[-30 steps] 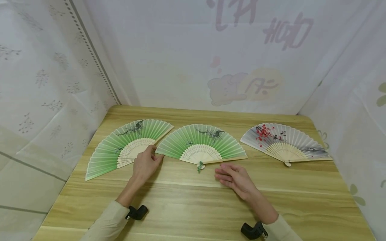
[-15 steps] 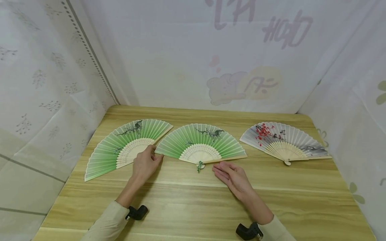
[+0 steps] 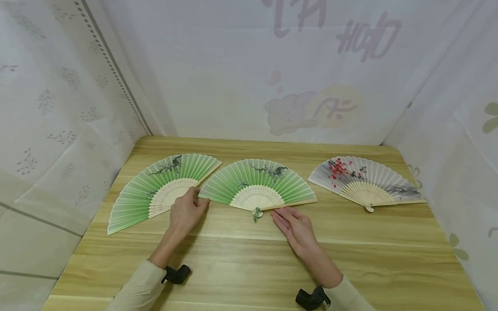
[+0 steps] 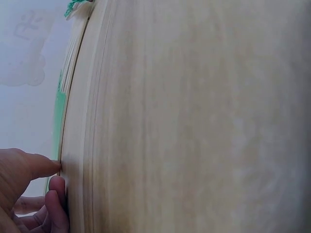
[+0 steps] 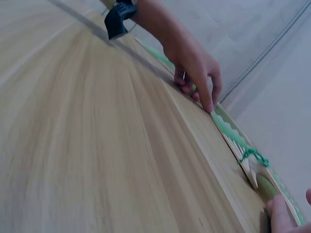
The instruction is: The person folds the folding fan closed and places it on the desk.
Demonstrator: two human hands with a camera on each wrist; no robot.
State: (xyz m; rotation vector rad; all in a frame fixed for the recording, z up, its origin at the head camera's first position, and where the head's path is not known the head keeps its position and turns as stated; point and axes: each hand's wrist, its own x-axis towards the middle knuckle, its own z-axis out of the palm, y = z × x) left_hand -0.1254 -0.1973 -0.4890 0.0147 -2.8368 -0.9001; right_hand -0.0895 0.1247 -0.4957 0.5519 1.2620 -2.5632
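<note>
Three spread folding fans lie in a row on the wooden table [image 3: 233, 263]. The middle fan [image 3: 260, 175] is green with a dark branch print and a green knotted cord [image 3: 256, 214] at its pivot. My left hand [image 3: 186, 211] pinches this fan's left corner between thumb and fingers, beside the matching left fan [image 3: 136, 201]. My right hand [image 3: 297, 229] has its fingers straight, fingertips at the lower rib right of the pivot. In the left wrist view, the thumb [image 4: 46, 165] presses at the fan's edge. The right hand shows only partly in the right wrist view.
A grey-white fan [image 3: 365, 181] with red blossoms lies at the right of the table. Printed cloth [image 3: 218, 77] hangs behind the table and along both sides. Each wrist carries a black camera mount [image 3: 177, 274].
My right hand has moved slightly left along the middle fan's lower edge, its fingers drawing together. The left hand keeps its place at the corner. The view has shifted a little.
</note>
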